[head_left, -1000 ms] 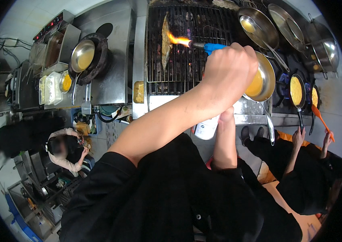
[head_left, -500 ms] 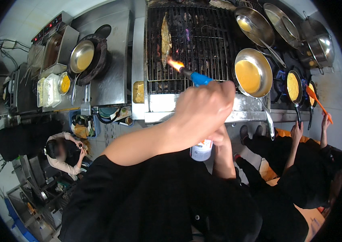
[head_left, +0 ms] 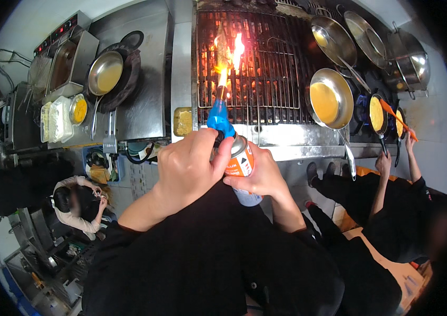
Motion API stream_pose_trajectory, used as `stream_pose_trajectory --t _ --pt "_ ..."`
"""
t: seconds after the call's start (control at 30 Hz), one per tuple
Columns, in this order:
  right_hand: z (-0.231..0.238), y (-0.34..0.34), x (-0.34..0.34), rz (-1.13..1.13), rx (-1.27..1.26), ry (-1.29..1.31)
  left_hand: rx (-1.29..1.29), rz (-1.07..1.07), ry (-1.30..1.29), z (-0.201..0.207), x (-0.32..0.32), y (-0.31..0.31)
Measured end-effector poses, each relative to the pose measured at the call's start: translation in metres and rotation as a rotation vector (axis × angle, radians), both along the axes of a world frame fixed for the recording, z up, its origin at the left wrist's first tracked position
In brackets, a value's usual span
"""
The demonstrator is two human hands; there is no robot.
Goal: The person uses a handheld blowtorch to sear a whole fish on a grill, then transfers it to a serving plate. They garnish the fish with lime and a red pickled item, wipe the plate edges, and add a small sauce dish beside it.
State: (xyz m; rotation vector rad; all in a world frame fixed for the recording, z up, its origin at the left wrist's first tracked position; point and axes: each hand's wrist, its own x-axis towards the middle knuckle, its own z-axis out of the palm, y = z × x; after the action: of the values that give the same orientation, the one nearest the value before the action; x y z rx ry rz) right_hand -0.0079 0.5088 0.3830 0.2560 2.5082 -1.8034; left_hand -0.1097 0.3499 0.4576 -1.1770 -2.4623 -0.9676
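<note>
A gas blowtorch with a blue head [head_left: 220,117] and an orange-and-white canister [head_left: 243,164] is between my hands, pointing away from me. My right hand [head_left: 265,176] is wrapped round the canister. Closed at the back of the blue head, by a dark knob, is my left hand [head_left: 186,166]. Flame [head_left: 223,76] shoots from the nozzle over the left part of the charcoal grill [head_left: 273,108]. There a long fish [head_left: 222,45] lies on the grate, partly hidden by fire. Beneath the bars the coals glow red.
Right of the grill stand a steel pan of yellow liquid [head_left: 324,102] and more pans. A co-worker's hands [head_left: 384,163] hold a frying pan and an orange spatula [head_left: 396,117] there. A steel counter [head_left: 147,79] lies left; another person [head_left: 78,203] is lower left.
The torch has turned more upright and its head has moved left, with my left hand lower. Its flame is larger, flames rise round the fish, and the coals glow brightly.
</note>
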Motion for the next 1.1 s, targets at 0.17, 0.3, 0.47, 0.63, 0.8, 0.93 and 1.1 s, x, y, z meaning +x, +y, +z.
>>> stream_pose_trajectory --t 0.17,0.3,0.47,0.63,0.8,0.93,1.1 --pt "-0.002 -0.008 -0.03 -0.042 0.103 0.012 0.071 0.045 0.035 -0.013 -0.032 -0.005" --pt "0.003 -0.012 -0.055 -0.056 0.168 0.021 0.07 0.055 0.068 -0.015 -0.056 -0.008" --pt "0.008 -0.016 -0.082 -0.113 0.189 0.004 0.051 0.038 0.075 -0.014 -0.085 -0.013" --pt "0.015 -0.026 -0.088 -0.071 0.32 -0.024 -0.25 -0.198 0.189 0.01 -0.094 -0.047" --pt "0.025 -0.044 -0.06 -0.053 0.237 -0.106 -0.087 -0.721 0.459 -0.007 -0.095 -0.061" --pt "0.023 -0.049 -0.046 0.041 0.421 -0.05 -0.073 -0.768 0.563 -0.017 -0.085 -0.071" --pt "0.018 -0.065 -0.067 0.132 0.314 -0.064 -0.007 -0.272 0.625 -0.032 -0.074 -0.115"
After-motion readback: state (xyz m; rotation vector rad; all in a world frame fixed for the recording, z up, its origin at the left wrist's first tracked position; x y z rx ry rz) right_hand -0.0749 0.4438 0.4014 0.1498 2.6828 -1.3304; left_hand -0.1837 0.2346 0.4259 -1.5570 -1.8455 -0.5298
